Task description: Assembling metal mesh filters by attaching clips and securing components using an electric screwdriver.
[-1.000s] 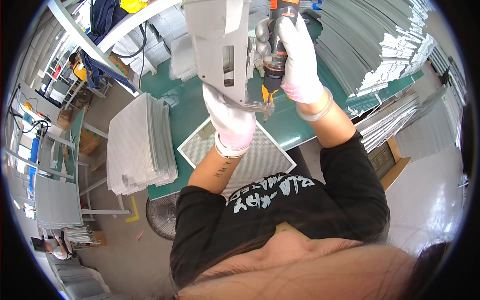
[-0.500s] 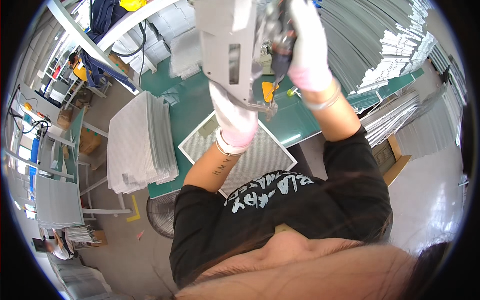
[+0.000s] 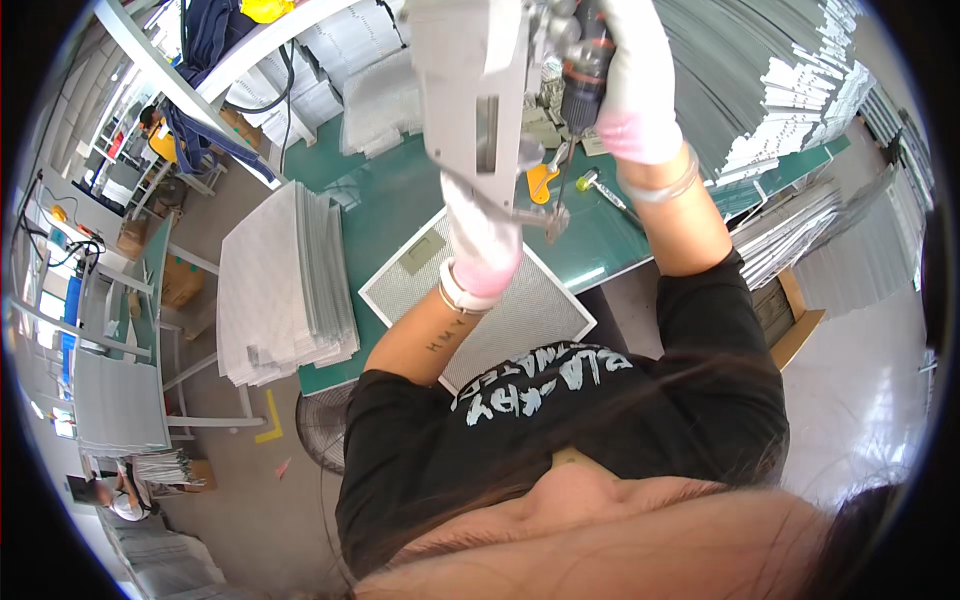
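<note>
My left hand (image 3: 482, 245), in a white glove, reaches up under a grey metal channel piece (image 3: 470, 95) and holds its lower end. My right hand (image 3: 635, 85), also gloved, is wrapped around a power screwdriver (image 3: 583, 75) raised beside that piece. Below them a square mesh filter panel (image 3: 520, 315) with a metal frame lies flat on the green workbench (image 3: 400, 200).
A tall stack of mesh panels (image 3: 285, 285) sits on a stand to the left. Long grey metal strips (image 3: 770, 90) are piled at the right and back. A yellow-handled tool (image 3: 540, 180) and a small hammer (image 3: 600, 190) lie on the bench. A floor fan (image 3: 322, 430) stands below the bench.
Both hands have lifted the metal piece and the screwdriver higher and closer to the camera. The filter panel on the bench has not moved.
</note>
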A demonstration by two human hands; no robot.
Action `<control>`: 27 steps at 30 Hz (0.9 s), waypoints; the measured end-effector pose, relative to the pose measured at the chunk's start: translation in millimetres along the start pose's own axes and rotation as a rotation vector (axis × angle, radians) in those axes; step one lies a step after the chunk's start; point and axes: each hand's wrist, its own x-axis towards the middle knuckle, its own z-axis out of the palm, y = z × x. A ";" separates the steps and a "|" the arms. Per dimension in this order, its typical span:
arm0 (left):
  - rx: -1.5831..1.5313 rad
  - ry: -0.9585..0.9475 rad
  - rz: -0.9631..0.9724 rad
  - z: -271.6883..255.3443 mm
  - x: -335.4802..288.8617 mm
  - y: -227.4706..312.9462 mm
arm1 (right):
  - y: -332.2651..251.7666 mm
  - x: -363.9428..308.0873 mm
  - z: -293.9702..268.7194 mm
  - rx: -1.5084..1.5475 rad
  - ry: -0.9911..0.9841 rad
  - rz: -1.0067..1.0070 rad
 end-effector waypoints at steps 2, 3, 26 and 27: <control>0.523 -0.020 0.211 1.4 11.7 16.7 | 10.0 -6.8 -1.1 -0.024 0.044 -0.004; 0.528 -0.021 0.215 0.4 13.4 12.3 | 14.5 -16.1 3.1 -0.077 0.059 0.022; -0.819 0.098 -0.507 -21.8 -12.5 -31.2 | -9.7 22.2 10.9 -0.109 0.043 -0.020; -0.824 0.092 -0.506 -22.0 -18.0 -35.1 | -16.1 27.0 13.3 -0.118 0.047 -0.063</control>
